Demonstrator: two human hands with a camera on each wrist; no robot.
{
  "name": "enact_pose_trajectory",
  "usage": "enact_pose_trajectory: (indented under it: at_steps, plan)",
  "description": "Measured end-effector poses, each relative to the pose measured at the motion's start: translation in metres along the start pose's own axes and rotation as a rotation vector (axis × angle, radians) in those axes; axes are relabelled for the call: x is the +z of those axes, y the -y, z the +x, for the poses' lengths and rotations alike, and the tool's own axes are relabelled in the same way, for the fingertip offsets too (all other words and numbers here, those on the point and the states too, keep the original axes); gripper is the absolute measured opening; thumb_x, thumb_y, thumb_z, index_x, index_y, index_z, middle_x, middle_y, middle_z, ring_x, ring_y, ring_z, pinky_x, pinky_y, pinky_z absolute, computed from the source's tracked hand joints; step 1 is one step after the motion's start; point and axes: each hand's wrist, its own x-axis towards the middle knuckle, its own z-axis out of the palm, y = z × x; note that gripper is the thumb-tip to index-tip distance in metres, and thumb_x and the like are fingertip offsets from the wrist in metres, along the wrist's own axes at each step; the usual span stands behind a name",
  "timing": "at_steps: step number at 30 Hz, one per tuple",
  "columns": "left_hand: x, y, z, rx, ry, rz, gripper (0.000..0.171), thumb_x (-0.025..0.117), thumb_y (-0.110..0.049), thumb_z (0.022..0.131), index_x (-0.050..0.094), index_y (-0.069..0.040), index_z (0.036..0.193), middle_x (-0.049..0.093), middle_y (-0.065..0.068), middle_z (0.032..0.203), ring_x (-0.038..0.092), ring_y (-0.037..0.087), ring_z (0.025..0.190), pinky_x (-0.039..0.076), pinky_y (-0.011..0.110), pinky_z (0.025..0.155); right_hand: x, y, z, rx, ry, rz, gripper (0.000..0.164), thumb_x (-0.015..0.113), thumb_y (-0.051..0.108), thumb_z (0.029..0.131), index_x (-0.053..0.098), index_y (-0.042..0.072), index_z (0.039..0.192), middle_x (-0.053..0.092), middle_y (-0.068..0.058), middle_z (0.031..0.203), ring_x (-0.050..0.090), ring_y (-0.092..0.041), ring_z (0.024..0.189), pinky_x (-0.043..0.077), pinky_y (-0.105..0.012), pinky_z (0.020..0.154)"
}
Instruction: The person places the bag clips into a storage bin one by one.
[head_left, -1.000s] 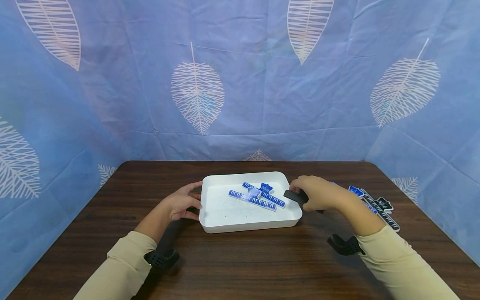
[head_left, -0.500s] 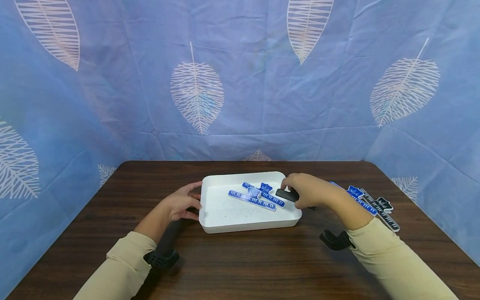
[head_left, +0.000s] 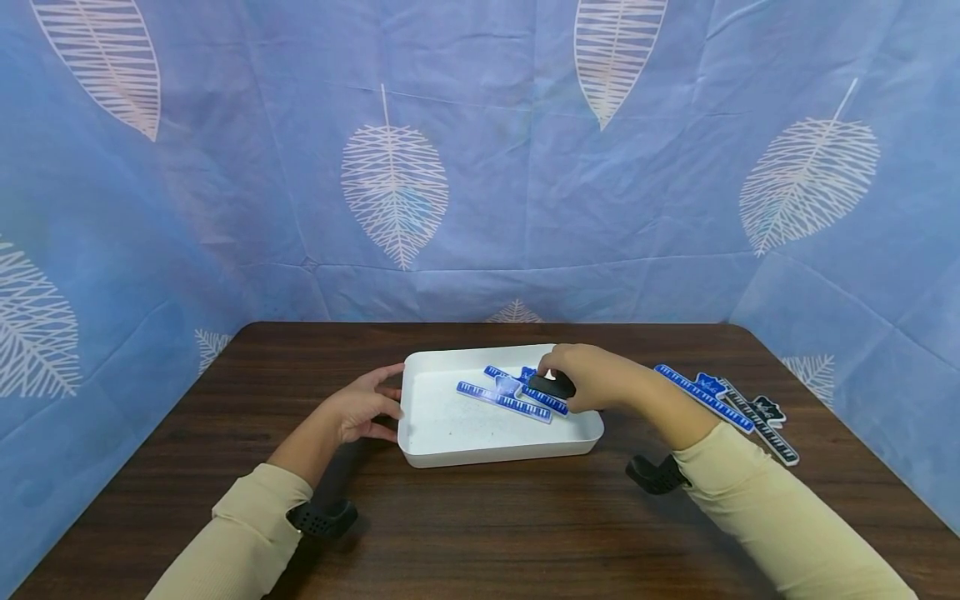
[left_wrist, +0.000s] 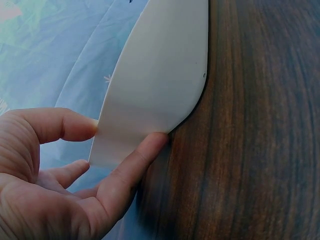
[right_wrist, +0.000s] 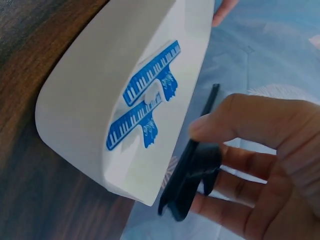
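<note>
The tray [head_left: 438, 437] is white, and the two blue clips [head_left: 517, 406] in it have white piano keys. On the brown, dark-streaked table [head_left: 480, 525], one blue clip [head_left: 703, 397] and one black clip [head_left: 776, 440] have stripy keys too, and the held clip [head_left: 553, 387] looks all black. The big cloth [head_left: 495, 183] is blue with white leaves, and the sleeves [head_left: 772, 517] are pale yellow.

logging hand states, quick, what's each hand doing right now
Left hand: open, fingertips touching the end of the white tray.
Right hand: closed, holding a black clip between thumb and fingers.
</note>
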Motion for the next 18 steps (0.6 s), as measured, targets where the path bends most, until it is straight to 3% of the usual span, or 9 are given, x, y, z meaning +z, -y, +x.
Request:
enact_pose_trajectory:
  at_steps: [6, 18]
  plan:
    - [0.000, 0.000, 0.000, 0.001, 0.001, -0.002, 0.084, 0.055, 0.014, 0.071, 0.020, -0.019, 0.140, 0.035, 0.023, 0.125, 0.048, 0.038, 0.102, 0.049, 0.051, 0.065, 0.002, 0.003, 0.013, -0.052, 0.011, 0.002, 0.045, 0.070, 0.010, 0.068, 0.059, 0.014, 0.111, 0.055, 0.002, 0.105, 0.048, -0.014, 0.089, 0.043, -0.034, 0.081]
    - [0.000, -0.001, 0.000, -0.004, -0.001, -0.007, 0.084, 0.055, 0.014, 0.072, 0.020, -0.020, 0.140, 0.034, 0.023, 0.125, 0.047, 0.038, 0.103, 0.049, 0.051, 0.065, 0.001, 0.017, 0.034, -0.152, 0.121, -0.080, 0.042, 0.073, 0.012, 0.067, 0.060, 0.017, 0.107, 0.056, 0.006, 0.097, 0.049, -0.011, 0.088, 0.042, -0.031, 0.084]
